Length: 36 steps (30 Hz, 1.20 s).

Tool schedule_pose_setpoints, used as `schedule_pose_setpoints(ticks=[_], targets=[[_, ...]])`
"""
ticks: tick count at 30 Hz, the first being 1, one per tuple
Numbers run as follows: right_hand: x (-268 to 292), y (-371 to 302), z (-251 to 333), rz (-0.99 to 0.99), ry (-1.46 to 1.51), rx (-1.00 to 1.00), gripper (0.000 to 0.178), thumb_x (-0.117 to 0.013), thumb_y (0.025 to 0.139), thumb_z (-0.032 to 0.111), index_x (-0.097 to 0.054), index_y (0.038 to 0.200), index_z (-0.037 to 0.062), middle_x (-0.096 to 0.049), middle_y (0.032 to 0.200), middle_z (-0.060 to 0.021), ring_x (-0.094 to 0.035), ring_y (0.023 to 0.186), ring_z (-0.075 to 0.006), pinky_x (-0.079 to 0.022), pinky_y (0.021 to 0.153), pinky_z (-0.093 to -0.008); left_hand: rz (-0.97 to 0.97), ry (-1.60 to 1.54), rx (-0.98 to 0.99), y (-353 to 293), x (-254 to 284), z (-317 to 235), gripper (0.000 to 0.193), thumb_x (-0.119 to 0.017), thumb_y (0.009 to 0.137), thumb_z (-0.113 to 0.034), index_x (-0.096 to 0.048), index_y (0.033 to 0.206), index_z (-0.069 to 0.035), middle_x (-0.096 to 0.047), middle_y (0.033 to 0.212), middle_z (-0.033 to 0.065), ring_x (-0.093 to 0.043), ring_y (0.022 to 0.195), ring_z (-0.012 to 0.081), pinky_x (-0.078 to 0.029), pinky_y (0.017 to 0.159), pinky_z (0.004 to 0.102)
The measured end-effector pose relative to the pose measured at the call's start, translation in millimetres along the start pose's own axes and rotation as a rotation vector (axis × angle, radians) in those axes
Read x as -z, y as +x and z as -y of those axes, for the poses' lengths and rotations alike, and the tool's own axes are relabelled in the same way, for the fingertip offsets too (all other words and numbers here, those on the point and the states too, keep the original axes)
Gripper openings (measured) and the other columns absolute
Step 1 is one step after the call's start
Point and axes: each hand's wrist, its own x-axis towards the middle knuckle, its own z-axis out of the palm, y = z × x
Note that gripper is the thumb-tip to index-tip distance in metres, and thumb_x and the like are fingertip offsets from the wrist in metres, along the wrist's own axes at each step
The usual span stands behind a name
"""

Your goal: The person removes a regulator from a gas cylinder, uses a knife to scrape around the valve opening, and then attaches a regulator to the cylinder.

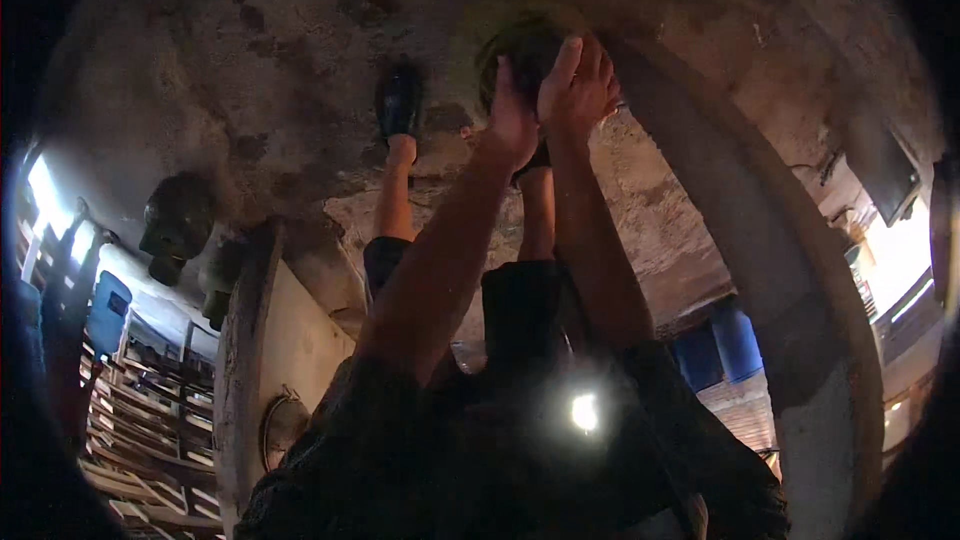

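Observation:
In front of me, low over the rough brown floor point(330, 80), my left hand point(513, 122) and my right hand point(580, 90) come close together. A dark, round shape with a greenish rim point(525, 40) shows between and behind them; its kind is too dim to tell. The left thumb points up along it, and the other left fingers are mostly hidden. On the right, the thumb is raised and the fingers curl inward. Both hands look closed around something in the shadow. Below them stand my feet, one in a black shoe point(400, 100), the other mostly covered by my arms.
A raised concrete edge point(740, 200) curves along my right side. Two dark, rounded vessels point(180, 220) point(222, 280) sit at left beside a pale partition point(295, 330). Wooden slats point(150, 440) and a blue container point(108, 310) lie farther left. Blue drums point(738, 340) stand at lower right.

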Motion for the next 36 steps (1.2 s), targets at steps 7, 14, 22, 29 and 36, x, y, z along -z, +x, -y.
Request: schedule_pose_setpoints(ticks=[7, 14, 22, 29, 36], targets=[[7.5, -14.7, 22.2, -0.016, 0.134, 0.045, 0.082, -0.029, 0.091, 0.068, -0.042, 0.136, 0.0008, -0.039, 0.137, -0.0270, -0.034, 0.128, -0.0448, -0.024, 0.104, -0.0588, 0.080, -0.181, -0.067, 9.5, 25.9, 15.6, 0.065, -0.028, 0.099, -0.056, -0.030, 0.146, -0.011, -0.037, 0.146, 0.0083, -0.038, 0.131, 0.0264, -0.030, 0.110, 0.0395], [-4.2, -16.2, 28.0, -0.077, 0.018, -0.014, 0.078, -0.033, 0.092, 0.066, -0.039, 0.140, 0.0050, -0.036, 0.137, -0.0265, -0.034, 0.126, -0.0440, -0.025, 0.104, -0.0600, 0.044, -0.194, -0.066, 12.7, 20.6, 7.4, 0.062, -0.029, 0.099, -0.053, -0.033, 0.144, -0.011, -0.039, 0.143, 0.0084, -0.040, 0.128, 0.0263, -0.032, 0.108, 0.0397], [-9.5, -22.0, 23.4, -0.051, 0.005, -0.017, 0.075, -0.031, 0.094, 0.064, -0.037, 0.141, 0.0061, -0.035, 0.139, -0.0250, -0.030, 0.130, -0.0431, -0.016, 0.105, -0.0673, 0.012, -0.205, -0.080, 6.9, 24.8, 2.6, 0.058, -0.031, 0.100, -0.049, -0.035, 0.142, -0.010, -0.042, 0.139, 0.0086, -0.042, 0.125, 0.0262, -0.035, 0.105, 0.0398], [-10.6, -20.6, 26.1, -0.022, -0.034, -0.063, 0.072, -0.030, 0.094, 0.063, -0.037, 0.142, 0.0091, -0.035, 0.141, -0.0226, -0.029, 0.133, -0.0414, -0.006, 0.105, -0.0712, 0.001, -0.210, -0.115, 8.2, 28.9, 5.6, 0.054, -0.033, 0.100, -0.046, -0.038, 0.140, -0.009, -0.045, 0.136, 0.0087, -0.045, 0.122, 0.0261, -0.037, 0.103, 0.0399], [-10.4, -21.4, 28.4, -0.062, -0.002, -0.041, 0.074, -0.028, 0.094, 0.064, -0.036, 0.143, 0.0107, -0.036, 0.141, -0.0201, -0.029, 0.133, -0.0403, -0.005, 0.105, -0.0713, -0.010, -0.225, -0.131, 12.9, 30.1, 10.1, 0.050, -0.035, 0.101, -0.042, -0.040, 0.138, -0.008, -0.047, 0.133, 0.0088, -0.047, 0.119, 0.0260, -0.039, 0.101, 0.0400]])
